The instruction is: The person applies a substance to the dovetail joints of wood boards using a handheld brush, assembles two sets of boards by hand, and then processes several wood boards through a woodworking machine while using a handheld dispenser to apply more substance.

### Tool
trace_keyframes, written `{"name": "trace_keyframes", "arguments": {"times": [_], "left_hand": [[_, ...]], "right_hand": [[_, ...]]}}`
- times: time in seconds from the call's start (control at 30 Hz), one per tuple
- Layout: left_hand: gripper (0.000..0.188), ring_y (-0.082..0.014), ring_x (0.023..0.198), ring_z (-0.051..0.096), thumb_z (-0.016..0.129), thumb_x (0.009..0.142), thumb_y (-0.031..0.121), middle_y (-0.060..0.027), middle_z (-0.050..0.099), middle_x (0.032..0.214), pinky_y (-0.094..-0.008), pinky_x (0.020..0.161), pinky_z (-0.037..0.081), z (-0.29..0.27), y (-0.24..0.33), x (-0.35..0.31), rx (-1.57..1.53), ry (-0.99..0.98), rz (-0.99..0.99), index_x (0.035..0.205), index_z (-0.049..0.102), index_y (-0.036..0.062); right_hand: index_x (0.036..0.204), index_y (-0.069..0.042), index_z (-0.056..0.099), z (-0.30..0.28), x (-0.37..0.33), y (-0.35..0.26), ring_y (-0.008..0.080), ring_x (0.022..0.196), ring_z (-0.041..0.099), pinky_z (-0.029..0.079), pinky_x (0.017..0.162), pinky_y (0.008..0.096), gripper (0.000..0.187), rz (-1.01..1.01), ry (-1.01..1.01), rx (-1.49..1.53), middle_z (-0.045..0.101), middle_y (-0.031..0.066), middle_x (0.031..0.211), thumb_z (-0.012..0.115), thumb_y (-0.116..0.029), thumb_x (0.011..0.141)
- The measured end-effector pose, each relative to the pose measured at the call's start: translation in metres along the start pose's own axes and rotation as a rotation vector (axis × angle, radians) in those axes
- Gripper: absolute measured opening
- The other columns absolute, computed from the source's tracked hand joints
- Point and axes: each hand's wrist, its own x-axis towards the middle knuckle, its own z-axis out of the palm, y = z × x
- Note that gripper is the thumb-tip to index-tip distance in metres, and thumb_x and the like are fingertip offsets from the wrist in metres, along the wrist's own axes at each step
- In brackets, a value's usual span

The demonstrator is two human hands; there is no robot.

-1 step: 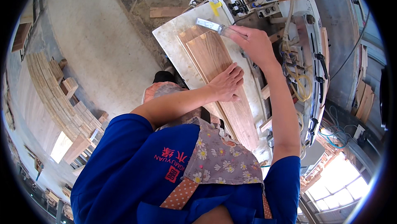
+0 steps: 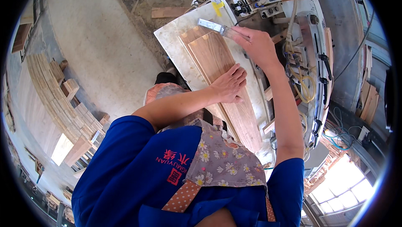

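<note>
My left hand rests across a long brown wooden board, its fingers bent at the board's right edge and holding it. A second board lies underneath, showing along the left side. Light rounded notches or inlays mark the far ends of both. Over the far right corner of the top board, my right hand is closed around the translucent handle of a flat, silver-headed tool. The tool's exact kind is unclear. Its head points left, above the board ends; contact with the wood cannot be made out.
The boards lie on a pale machine table with yellow tape at its far edge. Machine controls, hoses and black clamp levers are on the right. Stacked wood strips stand at left.
</note>
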Motion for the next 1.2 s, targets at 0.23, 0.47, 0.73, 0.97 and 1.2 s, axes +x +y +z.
{"name": "trace_keyframes", "arguments": {"times": [0.23, 0.47, 0.73, 0.97, 1.2], "left_hand": [[0.070, -0.0279, 0.130, 0.031, 0.044, 0.084, 0.061, -0.0130, 0.046, 0.132, -0.0483, 0.114, 0.009, -0.006, 0.002, 0.000, -0.001, -0.050, -0.002, 0.119, 0.055, 0.0017], [0.072, -0.0272, 0.130, 0.031, 0.043, 0.084, 0.062, -0.0130, 0.046, 0.132, -0.0468, 0.113, 0.010, 0.000, 0.007, 0.000, -0.022, -0.037, 0.007, 0.120, 0.053, 0.0004], [0.071, -0.0280, 0.130, 0.032, 0.043, 0.084, 0.062, -0.0133, 0.046, 0.132, -0.0479, 0.114, 0.009, 0.001, 0.008, -0.001, -0.025, -0.010, 0.006, 0.120, 0.054, 0.0014], [0.071, -0.0282, 0.129, 0.033, 0.045, 0.083, 0.061, -0.0144, 0.046, 0.131, -0.0481, 0.114, 0.010, 0.002, 0.011, 0.001, -0.015, -0.020, -0.006, 0.119, 0.055, 0.0012], [0.070, -0.0277, 0.129, 0.033, 0.045, 0.083, 0.061, -0.0140, 0.047, 0.130, -0.0481, 0.113, 0.011, 0.005, 0.016, 0.002, -0.016, -0.005, -0.001, 0.118, 0.056, 0.0013]], "right_hand": [[0.112, -0.021, 0.067, 0.006, -0.004, 0.008, 0.0311, 0.080, 0.063, 0.050, 0.066, 0.0417, 0.029, -0.243, 0.087, -0.081, 0.066, 0.0095, 0.087, 0.059, -0.035, 0.087], [0.113, -0.016, 0.067, 0.005, -0.012, 0.004, 0.0271, 0.066, 0.061, 0.048, 0.062, 0.0364, 0.031, -0.112, -0.017, -0.087, 0.064, 0.0126, 0.075, 0.063, -0.031, 0.086], [0.106, -0.006, 0.070, 0.006, -0.002, 0.027, 0.0058, 0.052, 0.045, 0.041, 0.051, 0.0244, 0.032, 0.210, -0.453, 0.502, 0.050, -0.0008, 0.058, 0.066, -0.028, 0.084], [0.110, -0.008, 0.069, -0.006, 0.004, 0.011, 0.0048, 0.053, 0.044, 0.038, 0.052, 0.0220, 0.035, 0.201, -0.256, 0.280, 0.053, -0.0015, 0.059, 0.064, -0.030, 0.083], [0.105, -0.013, 0.071, -0.016, 0.008, 0.011, 0.0168, 0.061, 0.056, 0.045, 0.061, 0.0295, 0.035, 0.082, -0.232, 0.154, 0.062, 0.0094, 0.068, 0.066, -0.036, 0.080]]}}
